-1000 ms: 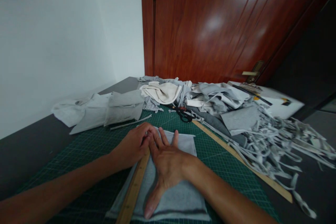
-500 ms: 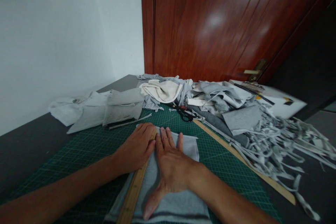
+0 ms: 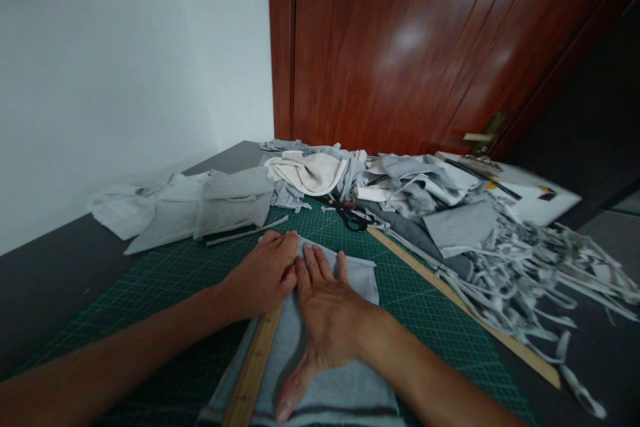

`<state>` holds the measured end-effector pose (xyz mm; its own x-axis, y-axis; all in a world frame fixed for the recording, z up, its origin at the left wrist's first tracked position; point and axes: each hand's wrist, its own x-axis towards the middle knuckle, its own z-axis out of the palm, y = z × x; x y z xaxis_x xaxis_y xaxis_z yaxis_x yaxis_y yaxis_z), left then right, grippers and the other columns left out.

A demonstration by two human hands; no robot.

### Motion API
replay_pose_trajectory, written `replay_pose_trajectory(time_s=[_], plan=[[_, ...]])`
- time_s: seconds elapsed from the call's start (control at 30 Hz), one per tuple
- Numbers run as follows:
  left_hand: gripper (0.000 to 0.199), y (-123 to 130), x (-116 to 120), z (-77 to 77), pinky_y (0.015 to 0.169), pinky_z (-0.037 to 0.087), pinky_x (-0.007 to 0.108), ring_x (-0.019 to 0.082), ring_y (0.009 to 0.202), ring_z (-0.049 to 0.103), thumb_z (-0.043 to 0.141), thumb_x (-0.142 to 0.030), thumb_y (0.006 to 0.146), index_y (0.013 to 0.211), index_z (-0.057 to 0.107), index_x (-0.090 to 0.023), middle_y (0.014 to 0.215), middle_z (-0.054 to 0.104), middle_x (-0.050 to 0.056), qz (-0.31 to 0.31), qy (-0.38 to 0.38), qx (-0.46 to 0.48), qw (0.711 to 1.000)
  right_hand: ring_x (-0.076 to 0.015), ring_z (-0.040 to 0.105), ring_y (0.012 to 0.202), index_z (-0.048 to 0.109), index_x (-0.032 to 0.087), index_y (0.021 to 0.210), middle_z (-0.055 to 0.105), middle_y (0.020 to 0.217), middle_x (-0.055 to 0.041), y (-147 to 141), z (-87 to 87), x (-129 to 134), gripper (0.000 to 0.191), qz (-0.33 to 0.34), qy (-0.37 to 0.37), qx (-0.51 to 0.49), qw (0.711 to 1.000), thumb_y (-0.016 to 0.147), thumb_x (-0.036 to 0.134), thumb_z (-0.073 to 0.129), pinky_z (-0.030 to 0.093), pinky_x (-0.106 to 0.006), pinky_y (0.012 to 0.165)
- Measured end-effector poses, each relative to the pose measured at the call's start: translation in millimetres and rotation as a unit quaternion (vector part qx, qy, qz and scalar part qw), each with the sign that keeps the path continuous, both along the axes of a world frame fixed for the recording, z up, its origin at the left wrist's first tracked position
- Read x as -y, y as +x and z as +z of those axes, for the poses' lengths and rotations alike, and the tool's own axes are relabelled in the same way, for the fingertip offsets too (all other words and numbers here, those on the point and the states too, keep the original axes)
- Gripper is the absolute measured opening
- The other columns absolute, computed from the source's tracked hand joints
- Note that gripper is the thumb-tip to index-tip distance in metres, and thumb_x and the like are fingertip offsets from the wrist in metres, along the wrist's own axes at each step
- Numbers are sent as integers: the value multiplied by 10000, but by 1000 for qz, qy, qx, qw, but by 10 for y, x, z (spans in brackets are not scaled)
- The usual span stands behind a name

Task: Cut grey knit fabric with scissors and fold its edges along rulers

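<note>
A grey piece of fabric (image 3: 280, 373) lies flat on a green cutting mat (image 3: 420, 320). Along its left side runs a wooden ruler (image 3: 253, 367), slanting away from me. My left hand (image 3: 265, 273) is closed over the ruler's far end, fingers curled around its edge. Beside it, my right hand (image 3: 330, 313) presses flat on the fabric, thumb spread toward me and fingers stretched forward. Its fingertips come close to the left thumb. The part of the ruler beneath my left hand is mostly hidden.
A second wooden ruler (image 3: 465, 300) lies at the right. Black-handled scissors (image 3: 353, 215) sit at the mat's far end. Fabric scraps (image 3: 420, 180) and cut strips (image 3: 520, 273) pile up at back and right. Folded grey pieces (image 3: 235, 200) lie left, near a white box (image 3: 530, 193).
My left hand has shifted very slightly along the ruler, its fingers a little more curled. The right hand, ruler and fabric stay almost where they were.
</note>
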<state>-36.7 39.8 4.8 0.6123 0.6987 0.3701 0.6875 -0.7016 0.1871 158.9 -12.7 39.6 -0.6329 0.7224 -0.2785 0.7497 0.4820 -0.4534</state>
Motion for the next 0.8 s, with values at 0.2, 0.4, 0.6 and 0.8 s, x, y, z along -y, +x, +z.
replay_pose_trajectory(time_s=[0.2, 0.4, 0.6, 0.8], plan=[[336, -16, -69, -1, 1160, 503, 552, 359, 1285, 650, 533, -130, 920, 1220, 682, -105, 1397, 700, 234, -17, 14, -28, 999, -406, -312, 1613, -102, 42, 1710, -287, 1724, -236, 2, 23, -6, 1786, 8, -5, 4, 1000, 511, 865, 935, -225, -659, 1266], [294, -32, -188, 14, 1223, 464, 528, 337, 1338, 647, 540, -139, 924, 1147, 732, -125, 1283, 758, 195, -30, 31, -35, 998, -397, -325, 1600, -110, 22, 1704, -296, 1713, -248, -3, 78, 19, 1754, 14, -8, 24, 1000, 561, 854, 930, -225, -643, 1267], [346, -35, -305, 5, 1200, 492, 509, 356, 1346, 634, 551, -146, 936, 1218, 743, -93, 1254, 755, 205, -30, 51, -28, 998, -392, -353, 1583, -127, 18, 1698, -317, 1699, -250, -8, 70, 21, 1768, 15, -11, 28, 999, 556, 862, 925, -243, -635, 1260], [291, -31, -425, -40, 1185, 505, 477, 351, 1334, 632, 566, -141, 933, 1135, 770, -98, 1245, 736, 208, -22, 66, -23, 997, -388, -328, 1598, -145, 11, 1681, -322, 1679, -272, -23, 65, 31, 1778, 5, 1, 30, 1000, 548, 805, 971, -280, -630, 1232]])
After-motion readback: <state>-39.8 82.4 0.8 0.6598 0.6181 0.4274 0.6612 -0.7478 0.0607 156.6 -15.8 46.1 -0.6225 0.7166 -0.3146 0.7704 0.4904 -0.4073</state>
